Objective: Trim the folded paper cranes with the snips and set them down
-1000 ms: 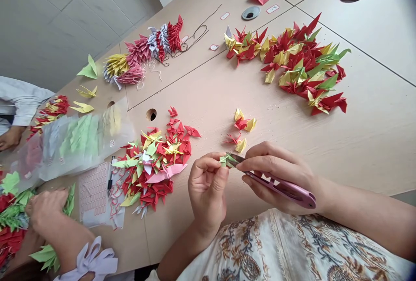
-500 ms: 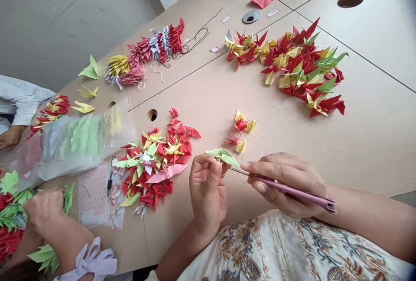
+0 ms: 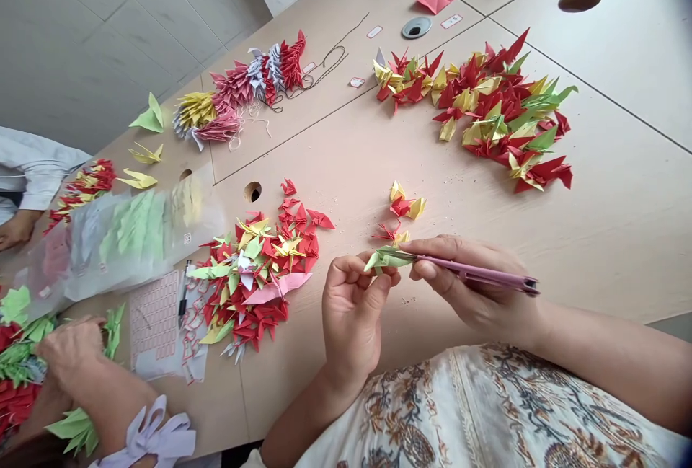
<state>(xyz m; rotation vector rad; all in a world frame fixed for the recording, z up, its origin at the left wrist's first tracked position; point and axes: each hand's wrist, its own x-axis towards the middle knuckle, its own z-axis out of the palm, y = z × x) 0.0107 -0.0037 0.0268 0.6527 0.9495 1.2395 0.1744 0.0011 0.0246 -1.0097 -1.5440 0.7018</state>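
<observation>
A light green folded paper crane [image 3: 388, 257] is pinched between the thumb and fingers of my left hand [image 3: 357, 302]. My right hand [image 3: 478, 284] grips slim pink tweezers [image 3: 478, 272], their rear end pointing right. The tips of the tweezers reach the crane's right side; exactly how they meet the paper is hidden. Just beyond my hands lie a few small red and yellow cranes [image 3: 401, 207], one partly covered by the green paper. To the left of my left hand spreads a pile of mostly red paper cranes [image 3: 264, 266].
A broad heap of red, yellow and green cranes [image 3: 486, 104] lies far right. Strung cranes [image 3: 243, 89] with loose thread lie back left. Plastic bags of folded paper [image 3: 132, 237], a label sheet [image 3: 156, 316] and a pen [image 3: 182, 302] are left, beside another person's hand [image 3: 76, 345].
The green crane has turned and shifted right in my left hand. My right hand has raised and levelled the tweezers, bringing them against the paper.
</observation>
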